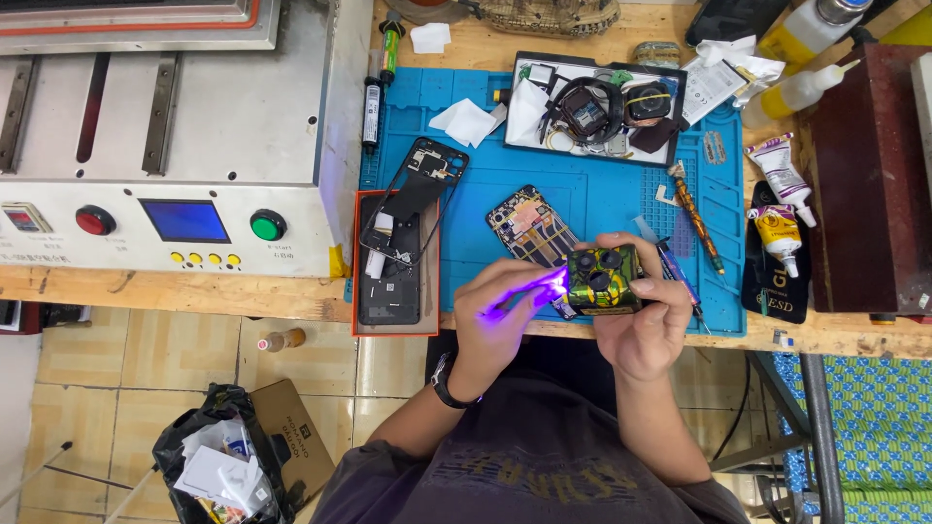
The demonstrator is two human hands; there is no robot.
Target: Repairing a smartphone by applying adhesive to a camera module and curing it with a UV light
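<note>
My right hand [643, 325] grips a phone back cover [604, 280] with a green and yellow camouflage pattern and round camera holes, held over the near edge of the blue work mat [602, 194]. My left hand [500, 315] holds a thin tool [529, 291] that glows violet at its tip, and the tip touches the cover's left edge. Just behind the cover an opened phone [529, 228] lies on the mat with its insides showing. A dark watch sits on my left wrist.
A black phone frame [413, 199] leans over an orange tray [361, 262] holding a dark phone. A grey machine [165, 146] with red and green buttons fills the left. A parts tray [529, 68], glue tubes [782, 175], squeeze bottles [801, 87] and a screwdriver [694, 213] lie behind and right.
</note>
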